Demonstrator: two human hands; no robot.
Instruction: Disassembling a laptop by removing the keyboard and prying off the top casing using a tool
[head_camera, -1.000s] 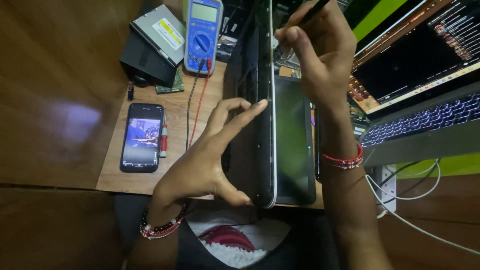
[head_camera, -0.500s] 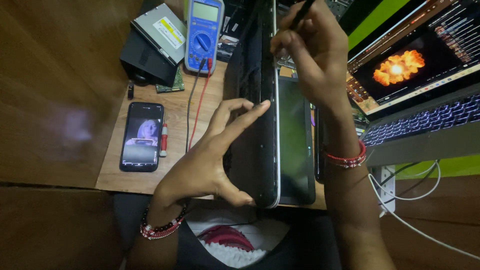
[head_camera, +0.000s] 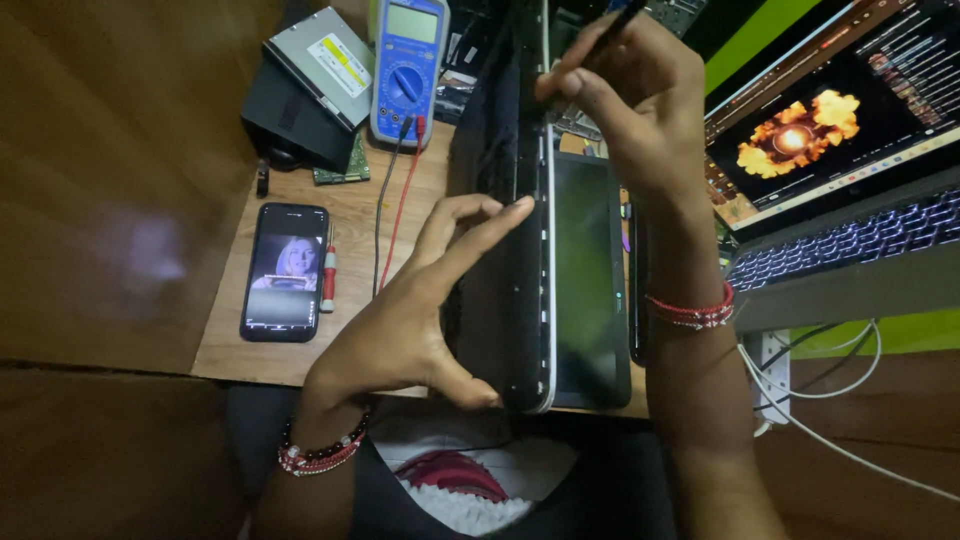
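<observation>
Left of the upright dark laptop lid (head_camera: 500, 250), bare wooden surface (head_camera: 225, 330) offers room only between the black smartphone (head_camera: 286, 271) and the red and black meter leads (head_camera: 390, 215). Right of the lid, an open silver laptop (head_camera: 840, 190) and white cables (head_camera: 840, 400) crowd the way.

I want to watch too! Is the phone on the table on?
On. The phone lies flat beside the left hand, its screen lit with a picture.

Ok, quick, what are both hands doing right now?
Left hand: open, fingers spread, bracing the edge of the upright laptop shell.
Right hand: closed, pinching a thin dark tool at the shell's top edge.
</observation>
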